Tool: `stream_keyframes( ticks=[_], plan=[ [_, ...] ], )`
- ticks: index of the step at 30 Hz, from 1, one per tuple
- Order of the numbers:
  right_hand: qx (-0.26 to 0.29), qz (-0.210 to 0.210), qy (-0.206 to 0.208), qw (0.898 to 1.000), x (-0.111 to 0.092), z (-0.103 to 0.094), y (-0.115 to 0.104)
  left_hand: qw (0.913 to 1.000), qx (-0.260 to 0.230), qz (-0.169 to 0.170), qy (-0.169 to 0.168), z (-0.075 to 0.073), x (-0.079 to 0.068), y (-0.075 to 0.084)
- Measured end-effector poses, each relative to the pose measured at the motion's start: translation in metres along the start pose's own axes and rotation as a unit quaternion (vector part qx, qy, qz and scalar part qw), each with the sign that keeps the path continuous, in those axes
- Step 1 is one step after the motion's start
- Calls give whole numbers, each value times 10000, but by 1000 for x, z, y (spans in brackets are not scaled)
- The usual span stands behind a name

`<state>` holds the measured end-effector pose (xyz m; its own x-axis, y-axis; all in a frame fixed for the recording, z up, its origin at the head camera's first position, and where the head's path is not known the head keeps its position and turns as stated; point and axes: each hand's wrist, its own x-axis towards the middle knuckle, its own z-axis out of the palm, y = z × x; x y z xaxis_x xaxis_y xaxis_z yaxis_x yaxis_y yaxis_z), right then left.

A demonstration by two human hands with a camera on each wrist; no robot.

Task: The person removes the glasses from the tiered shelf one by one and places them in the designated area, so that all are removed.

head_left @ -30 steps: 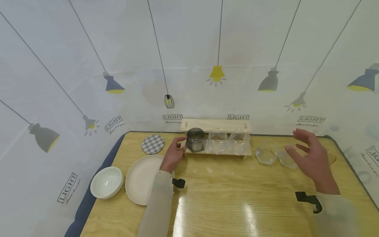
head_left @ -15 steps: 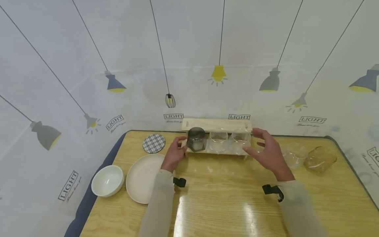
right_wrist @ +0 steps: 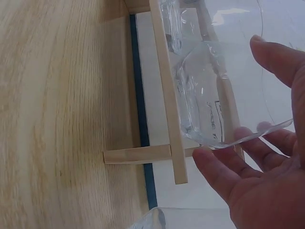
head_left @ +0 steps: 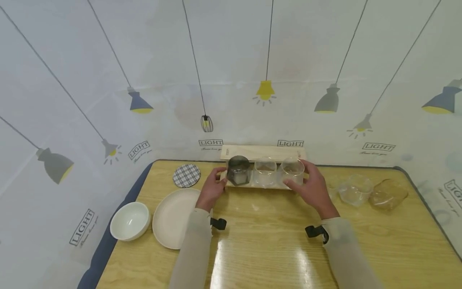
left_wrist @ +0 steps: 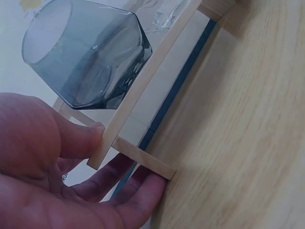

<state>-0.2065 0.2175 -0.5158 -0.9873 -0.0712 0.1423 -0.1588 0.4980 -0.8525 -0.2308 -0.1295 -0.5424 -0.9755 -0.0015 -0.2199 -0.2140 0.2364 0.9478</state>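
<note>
A small wooden rack (head_left: 267, 186) stands at the back of the table. Its row holds a smoky grey glass (head_left: 239, 171) at the left, a clear glass (head_left: 265, 173) in the middle and another clear glass (head_left: 291, 170) at the right. My left hand (head_left: 212, 188) grips the rack's left end; in the left wrist view the thumb presses the rail while fingers lie by the leg (left_wrist: 147, 160). Around the right-hand clear glass curls my right hand (head_left: 313, 188), thumb in front and fingers on its outer side, as the right wrist view also shows.
Right of the rack stand clear glasses (head_left: 355, 190) and an amber glass (head_left: 389, 194). On the left are a checked coaster (head_left: 186, 176), a pale plate (head_left: 169, 224) and a white bowl (head_left: 130, 221). A printed sheet (head_left: 231, 72) hangs behind the table.
My right hand has moved left from above the loose clear glasses to the right-hand glass on the rack and closed round it. The left hand has stayed on the rack's end.
</note>
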Motion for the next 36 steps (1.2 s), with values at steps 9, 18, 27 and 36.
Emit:
stream_keyframes(
  ticks=[9, 18, 27, 36],
  plan=[
    [-41, -17, 209, 9998, -5, -5, 1, 9998, 74, 122, 156, 1, 0, 1],
    [-227, -140, 382, 9989, -36, -25, -2, 9994, -134, 209, 226, 3, -3, 2],
    [-515, -32, 194, 9985, -78, -49, 11, 9995, -14, 64, 303, 3, -4, -1],
    [-865, 15, 75, 9962, -101, -66, 38, 9994, -96, 73, 322, 4, -3, -4]
  ],
)
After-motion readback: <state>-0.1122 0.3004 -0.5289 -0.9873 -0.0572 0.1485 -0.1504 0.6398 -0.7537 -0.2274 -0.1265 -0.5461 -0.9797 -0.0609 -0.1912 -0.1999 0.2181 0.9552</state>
